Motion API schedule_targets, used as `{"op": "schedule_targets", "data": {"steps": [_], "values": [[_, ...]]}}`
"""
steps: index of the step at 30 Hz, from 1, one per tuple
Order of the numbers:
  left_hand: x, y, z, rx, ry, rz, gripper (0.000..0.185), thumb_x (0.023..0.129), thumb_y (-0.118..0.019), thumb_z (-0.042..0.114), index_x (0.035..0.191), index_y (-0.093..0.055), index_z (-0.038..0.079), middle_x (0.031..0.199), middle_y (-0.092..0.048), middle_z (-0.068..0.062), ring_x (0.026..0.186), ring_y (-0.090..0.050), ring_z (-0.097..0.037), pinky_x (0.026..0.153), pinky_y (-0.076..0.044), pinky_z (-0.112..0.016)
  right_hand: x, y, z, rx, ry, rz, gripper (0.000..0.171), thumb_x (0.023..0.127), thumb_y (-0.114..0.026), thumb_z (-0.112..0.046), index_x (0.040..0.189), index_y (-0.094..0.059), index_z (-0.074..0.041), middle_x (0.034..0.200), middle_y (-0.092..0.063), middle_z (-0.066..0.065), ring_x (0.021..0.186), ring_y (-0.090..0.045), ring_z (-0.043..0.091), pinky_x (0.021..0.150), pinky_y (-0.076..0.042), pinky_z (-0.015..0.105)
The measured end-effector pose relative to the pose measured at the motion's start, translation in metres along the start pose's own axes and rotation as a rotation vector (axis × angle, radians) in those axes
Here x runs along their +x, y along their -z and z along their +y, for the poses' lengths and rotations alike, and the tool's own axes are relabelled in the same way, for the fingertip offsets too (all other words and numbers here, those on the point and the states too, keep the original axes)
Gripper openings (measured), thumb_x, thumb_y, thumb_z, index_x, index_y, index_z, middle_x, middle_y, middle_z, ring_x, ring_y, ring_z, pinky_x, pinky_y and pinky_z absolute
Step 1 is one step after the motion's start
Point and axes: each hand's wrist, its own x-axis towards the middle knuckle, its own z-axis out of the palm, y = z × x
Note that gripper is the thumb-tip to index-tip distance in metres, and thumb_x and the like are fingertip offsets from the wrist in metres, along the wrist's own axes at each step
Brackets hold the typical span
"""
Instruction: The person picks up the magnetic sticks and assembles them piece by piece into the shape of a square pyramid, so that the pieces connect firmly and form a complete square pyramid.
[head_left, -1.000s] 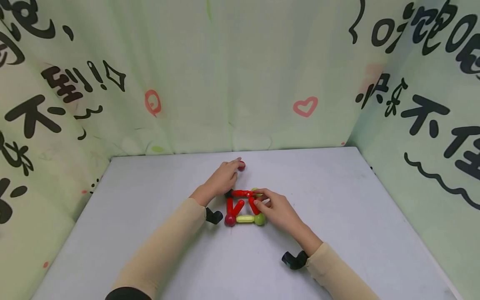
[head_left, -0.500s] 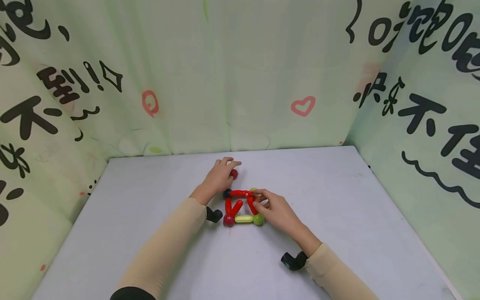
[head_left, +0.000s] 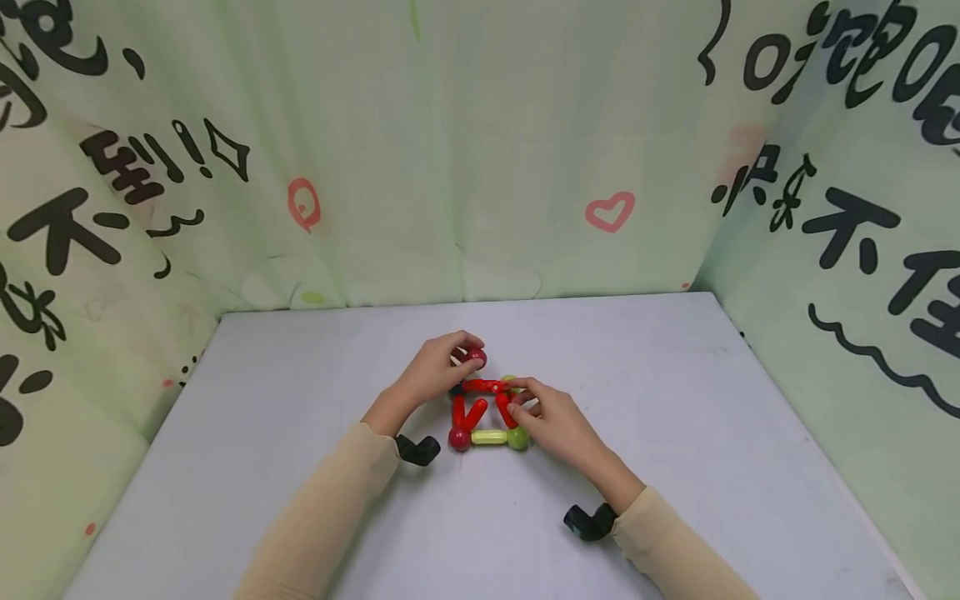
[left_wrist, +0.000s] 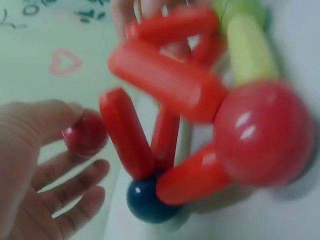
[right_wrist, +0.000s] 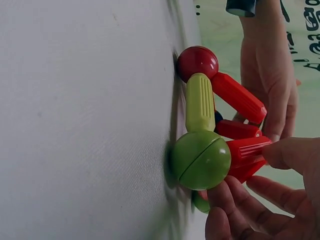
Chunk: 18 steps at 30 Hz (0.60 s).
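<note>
Between the thumb and fingers of my left hand (head_left: 435, 368) is a small red ball (left_wrist: 86, 134), held beside the upper end of a red rod (left_wrist: 125, 132) in the left wrist view. That rod rises from a dark blue ball (left_wrist: 150, 200) in a construction of rods and balls on the table. Along its near side, a yellow rod (head_left: 490, 437) joins a larger red ball (head_left: 460, 439) to a green ball (right_wrist: 201, 160). Another red rod (left_wrist: 170, 80) leans up from the larger red ball. My right hand (head_left: 551, 417) pinches a red rod (right_wrist: 248, 150) standing on the green ball.
The white table (head_left: 637, 375) meets a pale green curtain (head_left: 450, 167) at the back and sides, marked with black writing and a red heart (head_left: 610, 212). Black wrist devices sit on my left wrist (head_left: 418, 451) and right wrist (head_left: 590, 522).
My left hand has closed its fingers round the small red ball and brought it nearer, to the construction's far side. The right hand has stayed on its rod.
</note>
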Motion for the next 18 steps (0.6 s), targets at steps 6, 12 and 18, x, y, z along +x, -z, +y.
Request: {"op": "schedule_targets", "data": {"steps": [6, 12, 18], "values": [[-0.025, 0.002, 0.011, -0.165, -0.155, 0.005, 0.032, 0.097, -0.073, 0.023, 0.126, -0.067, 0.014, 0.117, -0.072, 0.0, 0.109, -0.065, -0.019, 0.092, -0.056, -0.039, 0.0, 0.0, 0.0, 0.008, 0.009, -0.004, 0.041, 0.101, -0.066, -0.021, 0.14, -0.06, -0.015, 0.114, -0.071, 0.008, 0.088, -0.069, 0.015, 0.069, -0.057, 0.028], [-0.04, -0.005, 0.003, -0.156, -0.24, -0.09, 0.039, 0.094, -0.076, 0.016, 0.132, -0.066, 0.014, 0.127, -0.069, -0.002, 0.113, -0.062, -0.024, 0.093, -0.055, -0.042, 0.0, 0.0, -0.001, -0.006, 0.018, -0.007, 0.045, 0.099, -0.068, -0.019, 0.143, -0.057, -0.016, 0.113, -0.071, 0.006, 0.089, -0.07, 0.016, 0.069, -0.056, 0.028], [-0.049, -0.007, 0.001, -0.09, -0.28, -0.094, 0.05, 0.092, -0.077, 0.008, 0.139, -0.063, 0.013, 0.13, -0.067, -0.005, 0.116, -0.059, -0.028, 0.092, -0.056, -0.042, 0.0, -0.001, -0.001, -0.034, 0.087, -0.003, 0.053, 0.096, -0.072, -0.014, 0.146, -0.055, -0.013, 0.109, -0.072, 0.003, 0.087, -0.067, 0.013, 0.068, -0.053, 0.027]]}}
